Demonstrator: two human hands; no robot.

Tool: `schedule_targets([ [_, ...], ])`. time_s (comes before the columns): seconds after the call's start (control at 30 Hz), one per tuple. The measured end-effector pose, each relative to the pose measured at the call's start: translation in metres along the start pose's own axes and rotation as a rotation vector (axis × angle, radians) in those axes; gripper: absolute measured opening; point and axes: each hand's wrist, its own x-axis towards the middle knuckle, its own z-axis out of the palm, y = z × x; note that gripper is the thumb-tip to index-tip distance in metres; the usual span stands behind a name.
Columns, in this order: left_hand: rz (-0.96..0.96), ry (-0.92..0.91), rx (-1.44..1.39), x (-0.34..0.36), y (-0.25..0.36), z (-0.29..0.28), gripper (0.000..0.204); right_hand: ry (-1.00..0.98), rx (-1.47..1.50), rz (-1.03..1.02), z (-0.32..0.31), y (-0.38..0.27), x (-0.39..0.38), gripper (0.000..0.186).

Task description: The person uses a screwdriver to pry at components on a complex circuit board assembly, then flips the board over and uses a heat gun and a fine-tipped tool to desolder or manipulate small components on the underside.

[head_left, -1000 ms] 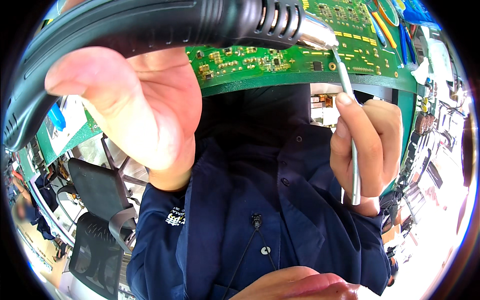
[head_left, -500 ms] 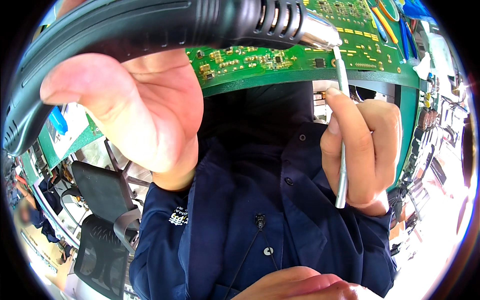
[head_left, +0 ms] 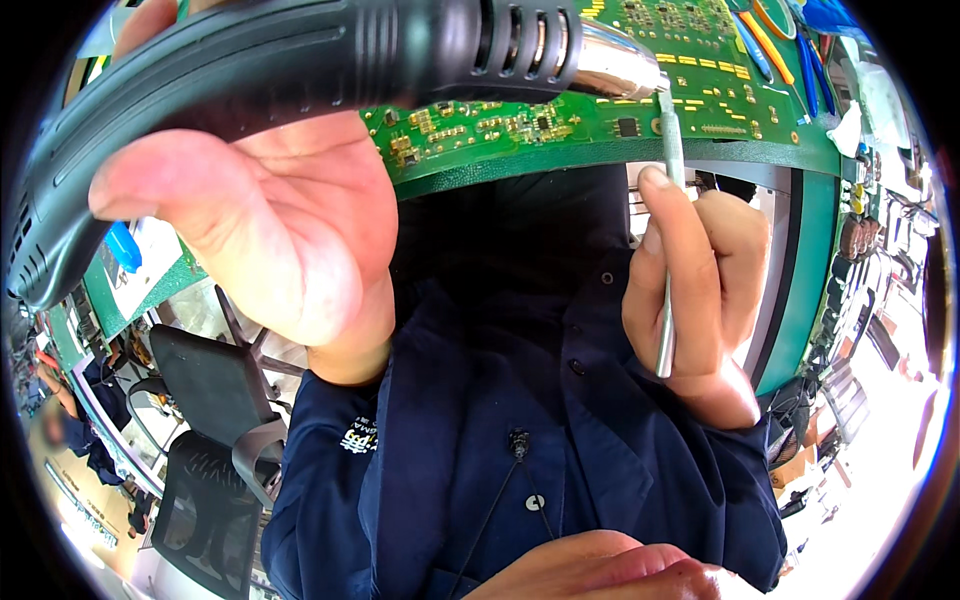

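Note:
My left hand is wrapped round a black hot air gun, its palm facing up and most of its fingers hidden behind the gun's body. The gun's bright metal nozzle points right, over a green circuit board. My right hand pinches a slim silver metal tool, held nearly upright. The tool's upper end is at the nozzle's tip; whether they touch I cannot tell. Gold pads and a small black chip show on the board below the nozzle.
Orange-handled pliers and blue-handled pliers lie right of the board. The green bench edge curves in front of my body. Black office chairs stand at the left, with a person far beyond them.
The hot air gun's nozzle has shifted slightly left. My right hand and the silver tool have moved left and a little up along with it. Both grips are unchanged.

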Motion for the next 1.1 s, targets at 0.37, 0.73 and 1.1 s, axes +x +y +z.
schedule_targets([
  [0.37,-0.008,0.051,0.007,-0.001,0.001,0.007,0.071,0.21,0.392,0.244,-0.04,0.047,0.013,0.037],
  [0.73,-0.039,0.018,-0.126,-0.004,0.001,-0.007,0.072,-0.086,0.282,0.284,-0.044,0.058,0.065,0.032],
  [1.1,-0.041,0.035,-0.108,-0.008,0.003,-0.009,0.073,-0.119,0.218,0.292,-0.047,0.056,0.066,0.033],
])
